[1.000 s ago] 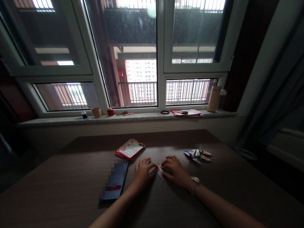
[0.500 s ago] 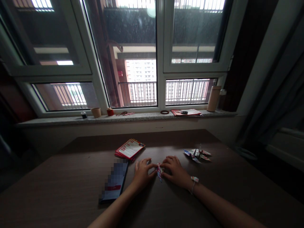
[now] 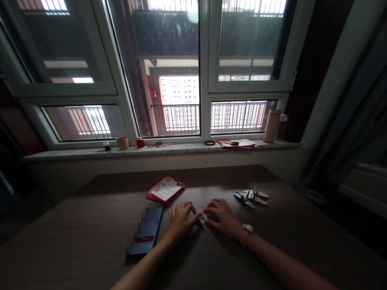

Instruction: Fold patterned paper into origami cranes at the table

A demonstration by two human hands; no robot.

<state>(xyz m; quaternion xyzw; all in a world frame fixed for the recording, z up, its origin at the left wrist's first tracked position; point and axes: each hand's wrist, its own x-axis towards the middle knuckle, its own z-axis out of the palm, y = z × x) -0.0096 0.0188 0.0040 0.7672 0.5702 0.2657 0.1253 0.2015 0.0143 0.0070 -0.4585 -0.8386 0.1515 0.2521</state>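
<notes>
Between my two hands is a small piece of folded patterned paper (image 3: 203,220), white with blue and red print, its pointed end toward me. My left hand (image 3: 182,219) pinches its left side between thumb and fingers. From the right, my right hand (image 3: 221,217) grips the paper's other side with thumb and index finger; a bracelet with a pale ornament (image 3: 248,228) circles that wrist. To the right on the table lie several folded paper cranes (image 3: 250,196), made of similar printed paper.
A stack of red-bordered cards (image 3: 166,189) lies beyond my left hand. A dark tablet or phone (image 3: 148,229), partly pixelated, is left of my forearm on the brown table (image 3: 75,225). The windowsill (image 3: 187,149) holds a cup (image 3: 122,143), scissors (image 3: 234,143) on papers and a bottle (image 3: 272,125).
The left side of the folded paper now spreads wider, showing more of its white and blue face. My left fingers have shifted slightly; my right hand stays almost still.
</notes>
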